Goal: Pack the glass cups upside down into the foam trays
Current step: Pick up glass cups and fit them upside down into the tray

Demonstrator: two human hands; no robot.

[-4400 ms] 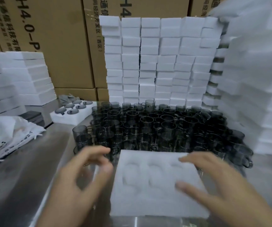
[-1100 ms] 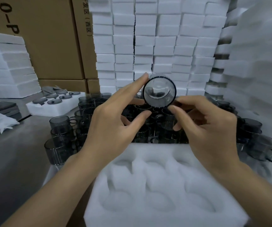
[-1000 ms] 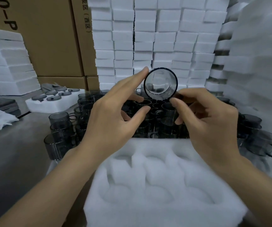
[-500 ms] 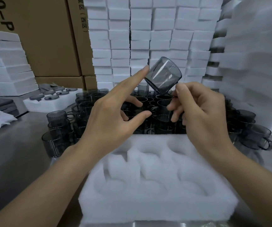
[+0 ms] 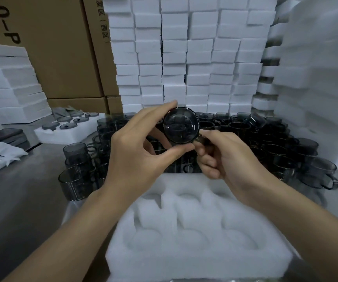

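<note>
- While you hold one glass cup (image 5: 181, 125) up in the head view, your left hand (image 5: 139, 153) pinches it, index finger on the top edge and thumb under the bottom edge.
- Your right hand (image 5: 225, 157) is curled at the cup's lower right side, thumb and fingers closed together; it looks clamped on the handle, though the handle itself is mostly hidden.
- Cup lies on its side in the air, one round end facing you. Mouth or base, cannot tell.
- It sits above the far edge of the foam tray (image 5: 184, 265), not touching it.
- Tray is nearest you on the surface (image 5: 21, 200); no cup in any pocket that shows.
- Progress, judged: this tray is at zero, with the first cup in hand and not yet turned mouth-down over a pocket.
- Left to do: seat this cup, then fill the other pockets.
- Loose cups (image 5: 265, 143) crowd the surface just behind the tray, a big batch unpacked.
- Side tray (image 5: 66, 131) far left holds dark round cup ends in its pockets, so it seems packed.
- Foam stacks (image 5: 184, 58) and cardboard boxes (image 5: 62, 47) stand behind.
</note>
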